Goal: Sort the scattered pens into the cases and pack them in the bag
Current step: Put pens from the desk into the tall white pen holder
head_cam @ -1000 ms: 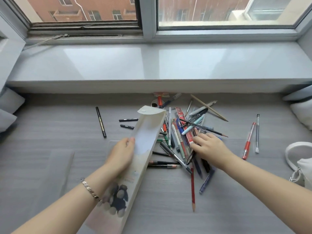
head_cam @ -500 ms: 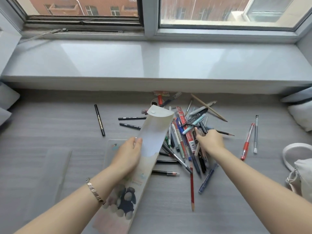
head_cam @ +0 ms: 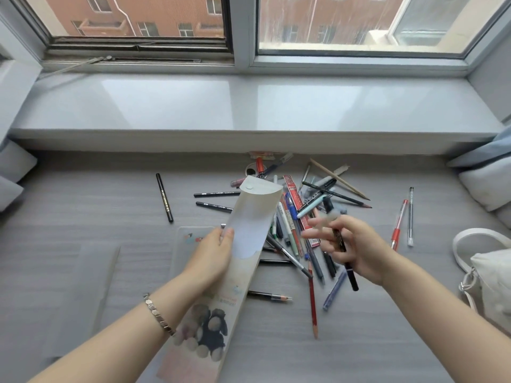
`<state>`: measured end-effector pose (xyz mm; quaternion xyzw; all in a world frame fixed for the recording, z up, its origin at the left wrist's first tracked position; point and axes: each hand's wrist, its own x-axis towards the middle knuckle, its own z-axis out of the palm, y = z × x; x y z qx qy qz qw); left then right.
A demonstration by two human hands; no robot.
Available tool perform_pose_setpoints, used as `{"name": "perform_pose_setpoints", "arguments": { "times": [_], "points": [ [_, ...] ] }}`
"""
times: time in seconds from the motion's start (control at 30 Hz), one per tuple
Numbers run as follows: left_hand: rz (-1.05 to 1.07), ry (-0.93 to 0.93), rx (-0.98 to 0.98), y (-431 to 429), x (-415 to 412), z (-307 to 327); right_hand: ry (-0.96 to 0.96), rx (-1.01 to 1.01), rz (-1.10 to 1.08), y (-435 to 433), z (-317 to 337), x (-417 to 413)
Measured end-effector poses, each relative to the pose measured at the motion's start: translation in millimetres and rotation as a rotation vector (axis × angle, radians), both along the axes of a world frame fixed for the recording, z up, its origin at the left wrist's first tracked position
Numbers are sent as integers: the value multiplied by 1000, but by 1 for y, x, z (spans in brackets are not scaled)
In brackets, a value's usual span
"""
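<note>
My left hand (head_cam: 211, 255) holds a long translucent pen case (head_cam: 243, 239) with a cartoon print, its flap end open and tilted up toward the pen pile. My right hand (head_cam: 356, 250) is raised just right of the case mouth, gripping a black pen (head_cam: 344, 255) and blurred by motion. A heap of several pens and pencils (head_cam: 293, 214) lies on the grey surface behind and below both hands. A second clear case (head_cam: 188, 244) lies flat under my left hand. A white bag (head_cam: 486, 272) sits at the right edge.
Loose black pens (head_cam: 164, 197) lie left of the pile; a red pen (head_cam: 398, 225) and a clear pen (head_cam: 410, 217) lie to the right. A red pencil (head_cam: 312, 299) points toward me. A flat clear sleeve (head_cam: 91, 277) lies at left. The window sill (head_cam: 249, 106) runs behind.
My right hand has lifted off the pile with a black pen and pulled back toward me. The case in my left hand has stayed nearly in place.
</note>
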<state>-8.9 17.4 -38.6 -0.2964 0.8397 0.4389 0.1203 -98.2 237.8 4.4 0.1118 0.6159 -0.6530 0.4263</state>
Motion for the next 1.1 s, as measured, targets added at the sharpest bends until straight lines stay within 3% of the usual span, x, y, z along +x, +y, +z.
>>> {"name": "perform_pose_setpoints", "arguments": {
  "times": [0.07, 0.33, 0.5, 0.67, 0.8, 0.9, 1.0, 1.1],
  "points": [
    [-13, -4, -4, 3, 1, 1, -7, -68, -15, -3, 4, 6],
    [-77, 5, -54, 22, 18, 5, 355, 158, -126, -47, 14, 40],
    [-100, 65, -27, 36, 30, 10, 542, 153, -271, -74, -3, 54],
    [-147, 102, -31, 39, 34, 13, 639, 6, -527, -84, -7, 47],
    [-105, 157, -67, 37, 29, 17, 572, -83, -418, -85, -6, 52],
    [-105, 142, -113, 33, 27, 15, 612, -111, -462, -77, -9, 51],
    [-76, 107, -82, 29, 25, 13, 827, 72, -329, -70, -15, 42],
    [-91, 89, -76, 25, 25, 12, 1201, 310, 96, -67, -26, 43]
  ]
}}
